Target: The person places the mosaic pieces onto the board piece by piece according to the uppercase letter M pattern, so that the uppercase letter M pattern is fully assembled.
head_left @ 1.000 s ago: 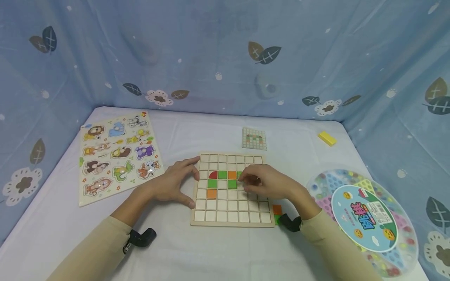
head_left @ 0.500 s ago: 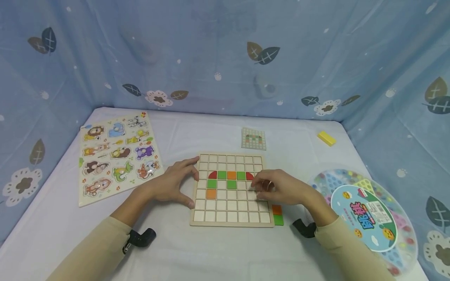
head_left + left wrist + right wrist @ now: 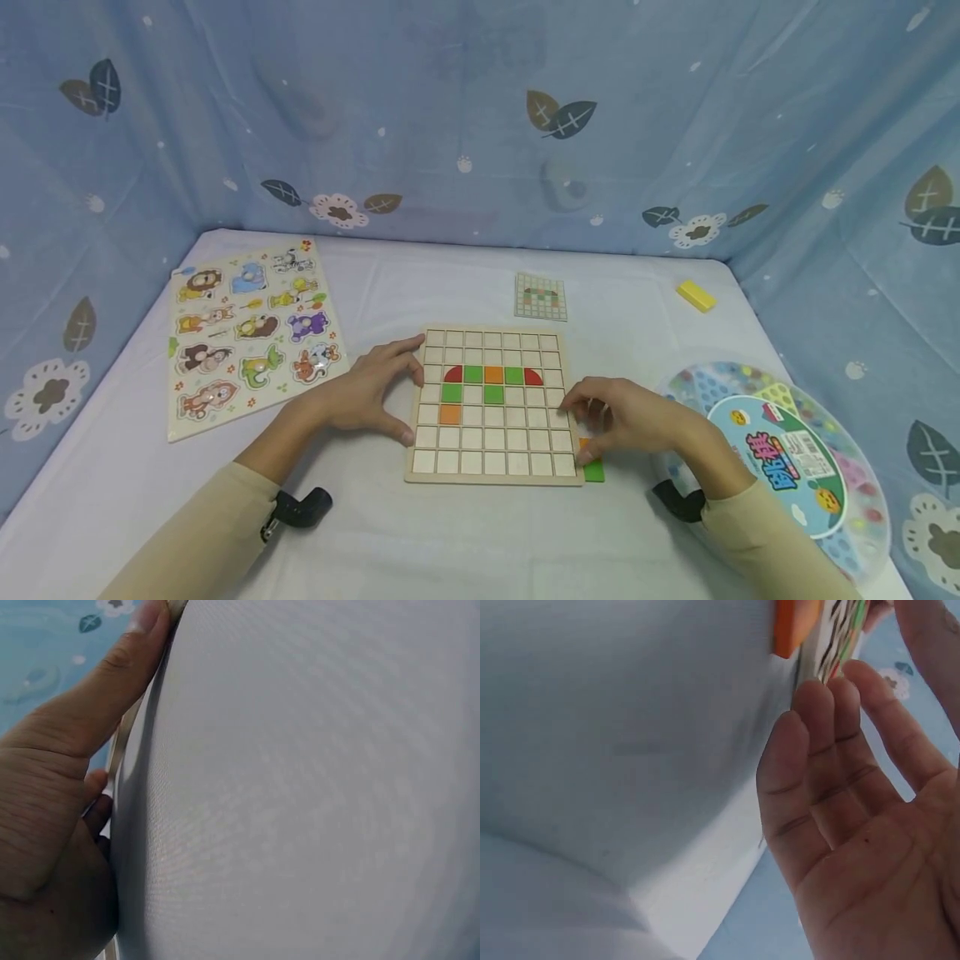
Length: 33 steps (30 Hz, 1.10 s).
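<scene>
A wooden grid board [image 3: 494,480] lies flat in the head view. Its third row holds a red quarter-round tile [image 3: 453,375], green and orange squares, and another red quarter-round tile [image 3: 532,377]. Two green tiles and an orange tile [image 3: 450,414] sit below. Along the board's left edge rests my left hand [image 3: 363,390], thumb and fingers spread. At the right edge hovers my right hand [image 3: 630,414], loosely bent and holding nothing visible. Its thumb is over a loose orange tile [image 3: 786,628], partly hidden in the head view, beside a loose green tile [image 3: 593,472].
A small pattern card [image 3: 541,297] lies behind the board. To the left is an animal puzzle board [image 3: 257,333]. A yellow block [image 3: 697,296] sits at the back right, and a round game board [image 3: 862,500] lies partly under my right forearm. Patterned blue cloth [image 3: 465,125] walls the table.
My right hand has drawn back from the third row, rightward and nearer, to the loose tiles. This uncovers the right red tile. The left hand stays put.
</scene>
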Motion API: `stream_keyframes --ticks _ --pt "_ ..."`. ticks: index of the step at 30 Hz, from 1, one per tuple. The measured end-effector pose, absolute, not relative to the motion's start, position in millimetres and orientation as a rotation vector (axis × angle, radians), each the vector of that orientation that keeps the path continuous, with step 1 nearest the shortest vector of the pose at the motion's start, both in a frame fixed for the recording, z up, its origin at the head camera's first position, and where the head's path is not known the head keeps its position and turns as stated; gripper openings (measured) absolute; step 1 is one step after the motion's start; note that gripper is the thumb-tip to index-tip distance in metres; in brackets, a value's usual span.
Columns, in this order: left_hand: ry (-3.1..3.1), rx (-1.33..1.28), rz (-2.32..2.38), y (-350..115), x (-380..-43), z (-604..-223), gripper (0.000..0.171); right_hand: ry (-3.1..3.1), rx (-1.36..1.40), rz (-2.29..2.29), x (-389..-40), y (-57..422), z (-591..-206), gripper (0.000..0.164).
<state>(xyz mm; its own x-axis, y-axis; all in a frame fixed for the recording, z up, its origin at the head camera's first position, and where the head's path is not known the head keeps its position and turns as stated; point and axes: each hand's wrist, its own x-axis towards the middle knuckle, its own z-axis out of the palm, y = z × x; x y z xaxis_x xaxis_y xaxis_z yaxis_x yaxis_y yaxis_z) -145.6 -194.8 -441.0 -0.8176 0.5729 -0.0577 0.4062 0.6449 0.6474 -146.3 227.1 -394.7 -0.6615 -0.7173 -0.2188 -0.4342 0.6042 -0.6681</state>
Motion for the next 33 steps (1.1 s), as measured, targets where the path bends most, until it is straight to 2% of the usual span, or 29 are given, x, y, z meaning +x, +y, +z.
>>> stream_keyframes --ticks 13,22,29,33 --pt "2.606 0.783 0.925 -193.6 -144.9 -440.8 0.075 2.432 -0.886 -0.692 -147.0 232.1 -397.5 0.066" --pt "2.605 0.765 0.922 -194.2 -144.6 -439.1 0.075 2.491 -0.821 -0.659 -151.1 240.4 -391.6 0.059" --pt "2.609 0.769 0.913 -195.1 -145.3 -441.1 0.075 2.416 -0.787 -0.688 -150.1 243.2 -388.3 0.072" --pt "2.608 0.772 0.913 -194.7 -145.4 -440.4 0.075 2.442 -0.792 -0.673 -149.4 244.2 -389.0 0.07"
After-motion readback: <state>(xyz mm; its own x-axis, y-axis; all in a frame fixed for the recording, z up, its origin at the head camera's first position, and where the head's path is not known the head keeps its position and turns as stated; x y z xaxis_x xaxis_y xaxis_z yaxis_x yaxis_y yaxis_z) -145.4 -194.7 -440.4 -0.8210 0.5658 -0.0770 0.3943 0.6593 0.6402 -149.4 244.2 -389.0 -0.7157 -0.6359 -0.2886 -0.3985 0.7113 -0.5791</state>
